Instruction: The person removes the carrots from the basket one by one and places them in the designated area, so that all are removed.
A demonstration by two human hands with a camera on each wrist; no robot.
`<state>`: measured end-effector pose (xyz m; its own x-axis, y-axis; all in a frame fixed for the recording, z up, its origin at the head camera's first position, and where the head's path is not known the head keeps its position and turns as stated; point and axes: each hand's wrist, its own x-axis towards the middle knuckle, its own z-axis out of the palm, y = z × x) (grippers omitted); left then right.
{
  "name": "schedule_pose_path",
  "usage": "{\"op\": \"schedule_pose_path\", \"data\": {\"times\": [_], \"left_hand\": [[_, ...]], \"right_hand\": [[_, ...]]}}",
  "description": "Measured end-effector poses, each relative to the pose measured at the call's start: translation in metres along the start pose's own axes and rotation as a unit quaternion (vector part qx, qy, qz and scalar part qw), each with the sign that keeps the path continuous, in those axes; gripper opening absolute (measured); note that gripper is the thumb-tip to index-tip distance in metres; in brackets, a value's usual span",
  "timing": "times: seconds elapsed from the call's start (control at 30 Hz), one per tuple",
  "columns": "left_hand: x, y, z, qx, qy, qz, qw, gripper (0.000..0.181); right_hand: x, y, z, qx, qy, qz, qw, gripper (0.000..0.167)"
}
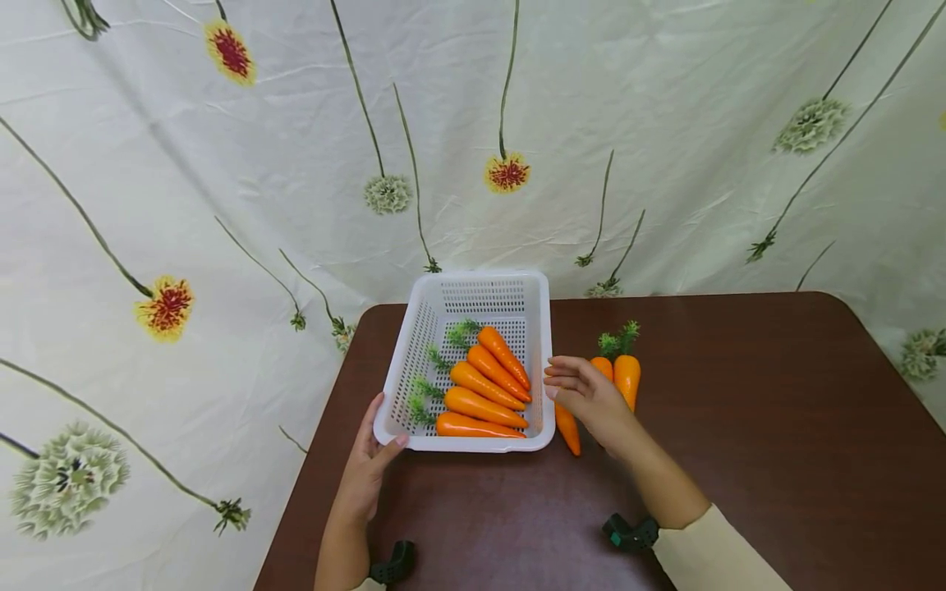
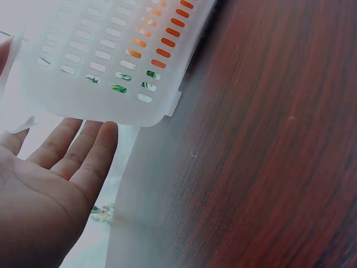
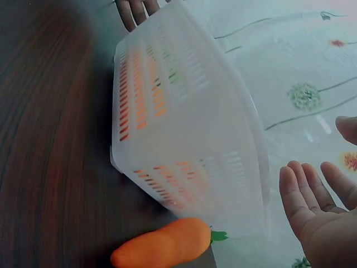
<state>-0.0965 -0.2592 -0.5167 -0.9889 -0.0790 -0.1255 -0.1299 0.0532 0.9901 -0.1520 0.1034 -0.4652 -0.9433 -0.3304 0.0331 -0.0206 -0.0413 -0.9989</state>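
Note:
A white slotted basket [image 1: 478,444] stands on the brown table with several orange carrots [image 1: 484,406] lying inside, green tops to the left. My left hand [image 1: 362,476] holds its front-left corner, thumb over the rim and fingers against the outer wall; the left wrist view shows the fingers [image 2: 92,151] extended at the basket's edge. My right hand [image 1: 591,402] hovers just off the right rim, fingers slightly bent and holding nothing. Three carrots lie right of the basket, partly hidden by that hand: one carrot [image 1: 567,431] close to the wall, another carrot [image 1: 627,377] farther right.
Behind the table [image 1: 754,410] hangs a pale cloth [image 1: 458,98] printed with flowers and stems; it also shows along the left side. A dark band with a device sits on each wrist, the right device [image 1: 630,533] near the cream sleeve [image 1: 709,550].

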Motion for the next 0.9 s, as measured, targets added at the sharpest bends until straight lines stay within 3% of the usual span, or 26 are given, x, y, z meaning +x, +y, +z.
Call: {"op": "schedule_pose_path", "data": {"times": [0.13, 0.57, 0.9], "left_hand": [[-0.001, 0.000, -0.001, -0.004, -0.003, -0.002, 1.0000, 0.081], [0.001, -0.004, -0.002, -0.003, 0.000, -0.008, 1.0000, 0.080], [0.001, -0.004, -0.003, -0.006, -0.004, -0.006, 1.0000, 0.080]], "right_hand": [[0.004, 0.000, 0.008, -0.006, -0.029, -0.013, 0.9995, 0.049], [0.021, -0.005, 0.032, -0.053, -0.076, 0.027, 0.9953, 0.060], [0.039, -0.011, 0.043, -0.135, -0.145, 0.050, 0.9789, 0.067]]}}
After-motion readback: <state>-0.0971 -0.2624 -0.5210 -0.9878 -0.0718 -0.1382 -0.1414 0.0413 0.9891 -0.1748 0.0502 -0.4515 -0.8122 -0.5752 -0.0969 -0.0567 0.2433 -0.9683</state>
